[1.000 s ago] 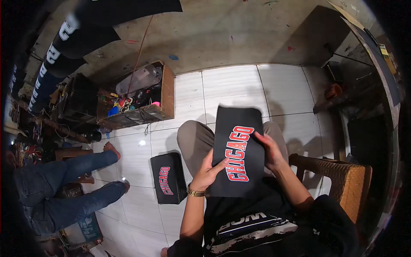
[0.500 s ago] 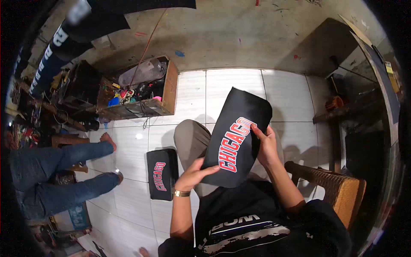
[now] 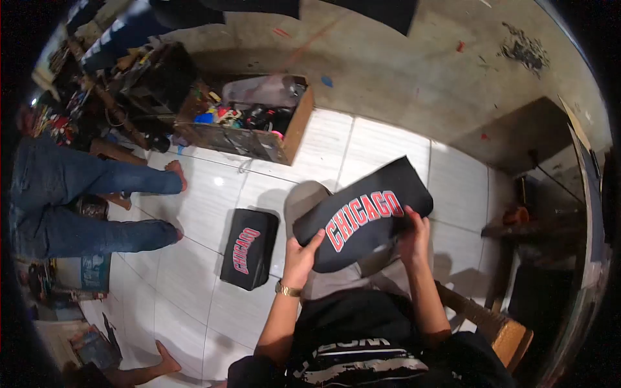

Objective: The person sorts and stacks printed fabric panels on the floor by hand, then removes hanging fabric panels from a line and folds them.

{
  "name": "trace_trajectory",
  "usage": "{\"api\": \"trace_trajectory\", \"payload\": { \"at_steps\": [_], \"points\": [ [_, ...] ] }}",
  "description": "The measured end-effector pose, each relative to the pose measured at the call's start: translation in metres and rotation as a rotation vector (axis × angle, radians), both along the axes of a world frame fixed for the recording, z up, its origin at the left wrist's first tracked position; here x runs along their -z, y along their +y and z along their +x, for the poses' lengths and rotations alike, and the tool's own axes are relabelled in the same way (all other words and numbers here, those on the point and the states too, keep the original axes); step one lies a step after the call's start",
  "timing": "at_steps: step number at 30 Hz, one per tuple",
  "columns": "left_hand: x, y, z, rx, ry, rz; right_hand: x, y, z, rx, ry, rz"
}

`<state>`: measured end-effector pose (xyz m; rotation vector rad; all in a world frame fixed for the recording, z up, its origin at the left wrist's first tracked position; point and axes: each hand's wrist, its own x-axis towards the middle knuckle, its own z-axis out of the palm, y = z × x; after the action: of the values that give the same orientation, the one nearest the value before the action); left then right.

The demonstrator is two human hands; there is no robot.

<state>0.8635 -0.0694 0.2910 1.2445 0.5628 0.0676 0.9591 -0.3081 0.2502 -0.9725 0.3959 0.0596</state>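
A black panel (image 3: 365, 223) with red and white "CHICAGO" lettering is held above my lap, tilted up toward the right. My left hand (image 3: 301, 258) grips its lower left corner, thumb on the front face. At the right end, my right hand (image 3: 415, 239) pinches the edge, with the thumb near the last letter and the other fingers partly hidden. On the floor tiles to the left lies a black stack (image 3: 249, 249) whose top face shows the same lettering.
A wooden box (image 3: 299, 129) of mixed items stands by the wall. Another person's jeans-clad legs (image 3: 110, 236) are at the left, and a bare foot (image 3: 168, 359) shows at lower left. A woven stool (image 3: 511, 339) stands at my right. Dark cloths (image 3: 381, 13) hang above.
The panel has turned clockwise from nearly upright to a flatter slant, both hands still on it. The view has swung, shifting the box and hanging cloths rightward.
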Motion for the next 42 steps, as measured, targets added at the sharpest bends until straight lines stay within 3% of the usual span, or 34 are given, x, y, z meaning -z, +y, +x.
{"api": "trace_trajectory", "payload": {
  "at_steps": [3,5,10,12,14,15,16,18,19,22,24,26,28,30,32,33,34,35,38,40,42],
  "points": [
    [0.005,0.018,-0.008,-0.084,-0.033,0.064,-0.032,0.002,0.019,-0.153,0.026,-0.099],
    [0.011,0.029,-0.017,-0.122,-0.033,-0.016,-0.012,-0.013,0.027,-0.342,0.020,-0.185],
    [0.009,0.051,-0.037,-0.195,0.016,-0.173,0.000,-0.023,0.035,-0.640,-0.175,-0.125],
    [0.011,0.056,-0.044,-0.106,0.039,-0.251,0.001,-0.022,0.035,-0.736,-0.191,-0.062],
    [0.014,0.054,-0.046,-0.055,0.053,-0.202,0.001,-0.014,0.029,-0.768,-0.001,-0.360],
    [0.017,0.052,-0.046,0.010,0.042,-0.060,0.003,-0.004,0.021,-0.666,0.110,-0.448],
    [0.021,0.051,-0.047,0.073,0.031,0.082,-0.004,-0.003,0.024,-0.829,0.129,-0.685],
    [0.030,0.053,-0.050,0.148,0.105,0.127,0.002,0.003,0.019,-0.847,0.022,-0.826],
    [0.026,0.050,-0.049,0.045,0.028,0.079,0.035,-0.008,0.024,-0.843,-0.167,-0.710],
    [0.014,0.050,-0.048,-0.059,-0.050,0.019,-0.004,0.004,0.012,-0.727,-0.189,-0.493],
    [0.009,0.051,-0.046,0.046,-0.052,0.158,-0.003,0.006,0.015,-0.819,-0.188,-0.605],
    [0.026,0.057,-0.047,0.122,0.005,0.219,-0.014,0.013,0.025,-1.203,-0.051,-1.138],
    [0.011,0.056,-0.044,-0.047,-0.102,0.203,-0.037,0.030,0.012,-0.710,-0.723,-0.944],
    [-0.006,0.059,-0.045,-0.100,-0.151,0.187,-0.042,0.024,0.011,-0.769,-0.385,-0.650],
    [-0.025,0.059,-0.042,-0.099,-0.271,0.257,-0.047,0.026,0.012,-0.803,-0.363,-0.659],
    [-0.007,0.069,-0.045,0.094,-0.141,0.365,-0.045,0.026,0.014,-0.876,-0.375,-0.746],
    [-0.002,0.068,-0.045,0.116,-0.075,0.402,-0.045,0.028,0.017,-0.950,-0.391,-0.835],
    [0.000,0.067,-0.045,0.071,-0.107,0.455,-0.056,0.032,0.016,-0.993,-0.383,-0.853],
    [-0.002,0.066,-0.044,-0.057,-0.221,0.469,-0.055,0.041,0.016,-0.904,-0.734,-0.716],
    [-0.003,0.066,-0.046,-0.141,-0.288,0.423,-0.059,0.052,0.013,-0.924,-0.741,-0.751],
    [0.009,0.071,-0.047,-0.062,-0.178,0.619,-0.056,0.059,0.012,-0.952,-0.750,-0.781]
  ]
}}
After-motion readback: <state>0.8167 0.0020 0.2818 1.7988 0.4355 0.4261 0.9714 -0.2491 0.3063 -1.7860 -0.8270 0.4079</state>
